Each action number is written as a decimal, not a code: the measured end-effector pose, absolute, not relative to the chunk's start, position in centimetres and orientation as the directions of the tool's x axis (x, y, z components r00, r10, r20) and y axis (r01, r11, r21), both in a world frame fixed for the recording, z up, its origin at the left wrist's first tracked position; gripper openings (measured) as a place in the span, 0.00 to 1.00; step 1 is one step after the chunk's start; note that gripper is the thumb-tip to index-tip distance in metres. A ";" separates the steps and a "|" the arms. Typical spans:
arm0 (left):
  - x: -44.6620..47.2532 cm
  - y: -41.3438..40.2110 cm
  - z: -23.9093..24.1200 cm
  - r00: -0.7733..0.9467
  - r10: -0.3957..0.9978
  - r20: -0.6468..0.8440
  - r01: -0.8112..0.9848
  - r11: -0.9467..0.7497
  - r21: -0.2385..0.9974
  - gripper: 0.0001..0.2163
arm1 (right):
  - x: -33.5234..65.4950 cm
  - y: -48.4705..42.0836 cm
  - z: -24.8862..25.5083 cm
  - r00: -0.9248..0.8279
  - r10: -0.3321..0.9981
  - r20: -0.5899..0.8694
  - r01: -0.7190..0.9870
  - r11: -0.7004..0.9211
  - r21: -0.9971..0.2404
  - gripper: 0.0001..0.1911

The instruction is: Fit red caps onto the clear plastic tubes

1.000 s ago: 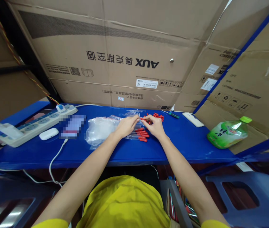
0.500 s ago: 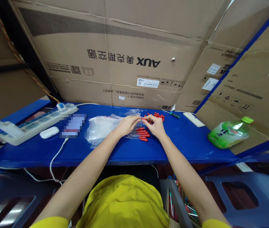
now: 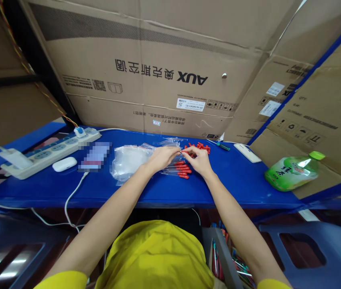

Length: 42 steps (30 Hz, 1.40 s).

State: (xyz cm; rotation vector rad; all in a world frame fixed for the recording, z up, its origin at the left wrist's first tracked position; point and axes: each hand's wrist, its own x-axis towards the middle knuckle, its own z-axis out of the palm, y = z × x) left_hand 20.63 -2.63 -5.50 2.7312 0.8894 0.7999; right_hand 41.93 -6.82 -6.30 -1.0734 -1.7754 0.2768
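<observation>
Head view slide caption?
Left hand and right hand close together by red-ended rods on a blue table; plastic bags left, green bottle right.

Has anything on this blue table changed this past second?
Nothing visibly moved on the table; the view shifted slightly, so its things appear further right. The left hand and right hand stay close together, beside the red-tipped pieces; any grip or release is too small to tell.

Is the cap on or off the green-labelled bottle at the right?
On: the bright green cap sits over the neck of the green-labelled bottle. How tightly it is screwed down, I cannot tell.
</observation>
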 end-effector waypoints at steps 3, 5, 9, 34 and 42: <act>20.7 -2.7 -5.4 0.684 0.592 0.426 0.521 -0.806 0.283 0.15 | 42.0 -6.8 -6.4 -0.126 0.761 0.636 0.539 0.591 -0.600 0.12; 20.7 -2.8 -5.3 0.683 0.594 0.424 0.531 -0.803 0.270 0.15 | 42.0 -6.8 -6.4 -0.134 0.760 0.636 0.540 0.594 -0.596 0.12; 20.7 -2.9 -5.2 0.696 0.592 0.406 0.542 -0.804 0.245 0.14 | 42.1 -6.7 -6.5 -0.159 0.760 0.630 0.561 0.595 -0.576 0.12; 20.1 -2.4 -5.3 0.684 0.597 0.420 0.523 -0.802 0.288 0.18 | 42.9 -5.9 -6.0 -0.018 0.913 0.407 0.168 0.404 -0.899 0.23; 20.1 -2.5 -5.3 0.692 0.594 0.410 0.524 -0.804 0.280 0.17 | 42.4 -6.0 -6.3 -0.022 0.914 0.405 0.155 0.403 -0.902 0.23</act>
